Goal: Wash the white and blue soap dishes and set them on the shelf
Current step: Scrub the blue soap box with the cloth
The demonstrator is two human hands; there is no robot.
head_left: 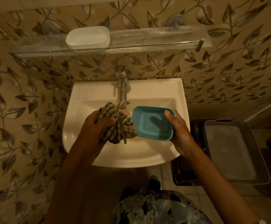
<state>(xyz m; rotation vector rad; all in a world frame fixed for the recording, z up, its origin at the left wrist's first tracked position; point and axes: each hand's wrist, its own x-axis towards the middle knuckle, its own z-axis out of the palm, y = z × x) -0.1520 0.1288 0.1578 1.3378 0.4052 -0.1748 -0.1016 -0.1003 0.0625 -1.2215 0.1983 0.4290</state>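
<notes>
The blue soap dish (152,124) is tilted over the white sink (86,92), its hollow facing me. My right hand (178,131) grips its right edge, thumb on the rim. My left hand (97,125) is closed around a bunched checked cloth (118,123), which touches the dish's left side just below the tap. The white soap dish (88,38) stands upright on the left half of the clear glass shelf (155,39) above the sink.
A chrome tap (122,84) rises at the back of the sink. To the right, low down, a grey plastic basket (235,151) rests on a dark crate (185,177). Leaf-patterned tiles cover the wall behind.
</notes>
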